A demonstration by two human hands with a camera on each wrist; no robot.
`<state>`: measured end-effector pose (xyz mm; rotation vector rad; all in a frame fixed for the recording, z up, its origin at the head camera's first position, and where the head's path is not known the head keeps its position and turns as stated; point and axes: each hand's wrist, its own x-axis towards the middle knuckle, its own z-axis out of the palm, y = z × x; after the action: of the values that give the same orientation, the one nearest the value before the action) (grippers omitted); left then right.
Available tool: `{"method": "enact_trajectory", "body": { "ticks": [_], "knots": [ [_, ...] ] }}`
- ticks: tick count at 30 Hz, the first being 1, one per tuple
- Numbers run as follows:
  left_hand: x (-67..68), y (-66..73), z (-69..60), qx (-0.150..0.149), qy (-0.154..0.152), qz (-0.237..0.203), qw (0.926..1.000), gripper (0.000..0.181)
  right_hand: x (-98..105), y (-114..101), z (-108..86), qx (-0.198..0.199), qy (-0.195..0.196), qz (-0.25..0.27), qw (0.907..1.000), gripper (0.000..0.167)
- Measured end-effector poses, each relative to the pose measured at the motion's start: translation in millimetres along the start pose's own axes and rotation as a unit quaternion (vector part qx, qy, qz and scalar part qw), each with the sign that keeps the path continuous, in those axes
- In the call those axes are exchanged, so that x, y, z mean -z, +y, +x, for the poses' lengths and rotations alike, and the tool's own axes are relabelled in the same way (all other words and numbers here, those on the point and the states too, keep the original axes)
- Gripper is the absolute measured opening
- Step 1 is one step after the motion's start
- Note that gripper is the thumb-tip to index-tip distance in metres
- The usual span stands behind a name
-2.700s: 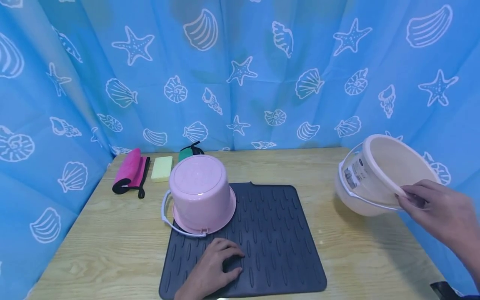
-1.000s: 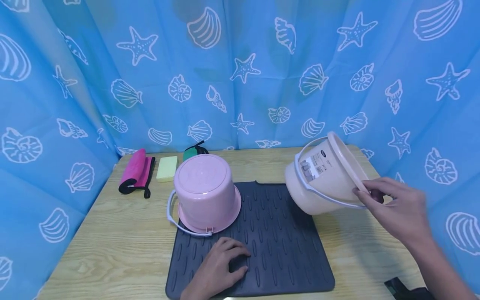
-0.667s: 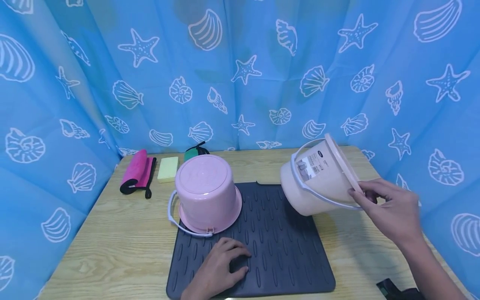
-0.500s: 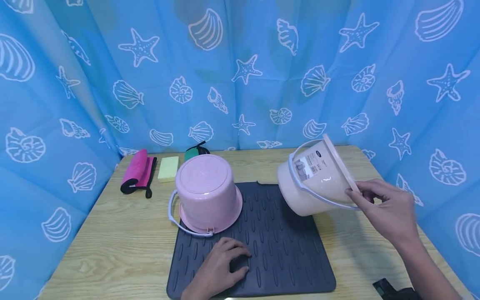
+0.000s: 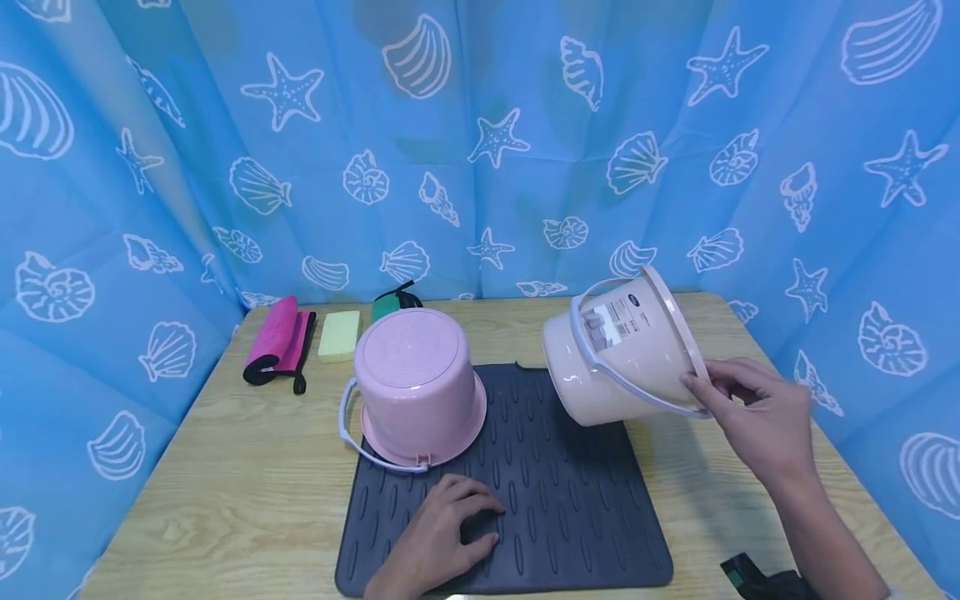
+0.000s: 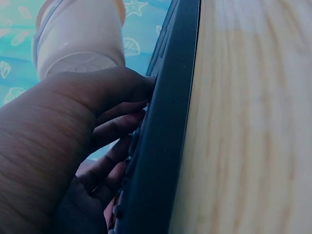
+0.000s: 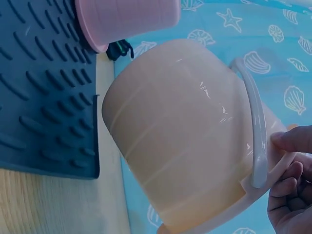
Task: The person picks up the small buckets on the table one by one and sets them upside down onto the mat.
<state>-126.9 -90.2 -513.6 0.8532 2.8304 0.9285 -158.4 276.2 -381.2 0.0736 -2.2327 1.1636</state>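
Note:
My right hand (image 5: 761,412) pinches the rim of a cream bucket (image 5: 630,358), thumb on the outside. The bucket is held tilted on its side above the right part of a dark ridged mat (image 5: 570,508), its mouth toward the right and its label facing up-left. In the right wrist view its pale handle (image 7: 256,122) lies against the bucket's side near my thumb. My left hand (image 5: 442,533) rests on the front of the mat with its fingertips touching it and nothing held. A pink bucket (image 5: 412,375) stands upside down on the mat's back left, handle lowered to the left.
A folded pink cloth (image 5: 279,342), a pale yellow sponge (image 5: 339,336) and a green and black item (image 5: 390,302), partly hidden by the pink bucket, lie at the back left of the wooden table (image 5: 210,500). A blue shell-print curtain (image 5: 480,150) surrounds the table.
My right hand has carried the cream bucket leftward, from beyond the mat's right side to over the mat, and its mouth has turned more sideways. My left hand stays resting on the mat.

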Motion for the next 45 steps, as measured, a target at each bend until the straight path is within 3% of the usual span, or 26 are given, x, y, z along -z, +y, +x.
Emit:
{"method": "enact_trajectory", "body": {
  "ticks": [7, 12, 21, 24, 30, 36, 41, 45],
  "knots": [
    [-1.9, -2.0, -0.1, -0.017, 0.015, 0.001, 0.9997, 0.021, -2, 4, 0.7, -0.062, -0.001, 0.022, 0.9978, 0.026],
    [-0.3, -3.5, 2.5, -0.018, 0.020, 0.003, 0.9996, 0.023, -10, 2, 1.5, -0.083, 0.002, 0.053, 0.9952, 0.028],
    [-2.4, -2.1, -4.4, -0.011, 0.011, 0.002, 0.9999, 0.021, -18, 1, -3.0, -0.122, 0.005, 0.109, 0.9864, 0.028],
    [-1.4, -0.1, -2.6, -0.009, 0.016, 0.007, 0.9998, 0.022, -17, 1, -1.0, -0.147, 0.013, 0.136, 0.9796, 0.028],
    [5.7, 3.5, 1.4, -0.006, 0.021, 0.005, 0.9998, 0.019, -23, 3, -0.3, -0.170, 0.046, 0.230, 0.9571, 0.026],
    [12.0, 5.0, 2.1, -0.013, 0.034, -0.026, 0.9990, 0.013, -27, 5, -3.7, -0.185, 0.067, 0.258, 0.9459, 0.027],
    [13.7, 4.4, 2.4, -0.014, 0.034, -0.049, 0.9981, 0.014, -32, 6, -2.7, -0.199, 0.074, 0.312, 0.9260, 0.024],
    [21.5, 6.8, 6.2, -0.015, 0.063, -0.080, 0.9947, 0.014, -37, 7, -2.7, -0.202, 0.075, 0.364, 0.9061, 0.020]
  ]
}}
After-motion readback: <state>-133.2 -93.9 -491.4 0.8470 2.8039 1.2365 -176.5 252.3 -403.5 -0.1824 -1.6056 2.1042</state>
